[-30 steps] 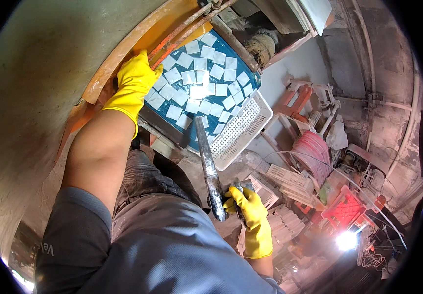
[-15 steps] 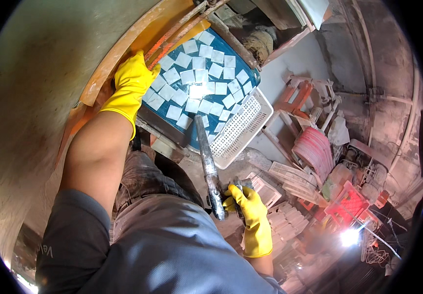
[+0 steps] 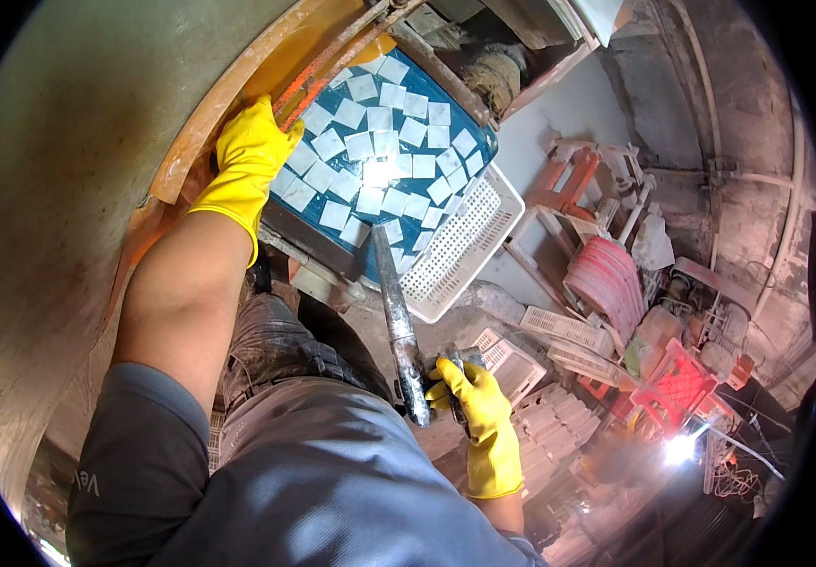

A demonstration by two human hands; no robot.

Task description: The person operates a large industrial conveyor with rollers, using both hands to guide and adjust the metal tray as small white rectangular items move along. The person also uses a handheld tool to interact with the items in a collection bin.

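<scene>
My left hand (image 3: pixel 249 156) rests flat on the edge of the blue tray (image 3: pixel 469 142) already covered with white squares (image 3: pixel 361 144), while my right hand (image 3: pixel 469 402) grips the metal bar (image 3: pixel 397 317) below it.

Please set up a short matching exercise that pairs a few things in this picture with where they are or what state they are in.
Things:
1. left hand
2. right hand
3. white squares
4. white slotted basket

Places or states:
a. spread over the blue board
b. gripping the lower end of a grey metal bar
c. resting at the orange rim beside the board
d. lying under the board's lower right edge

Pairs: 1-c, 2-b, 3-a, 4-d
</scene>
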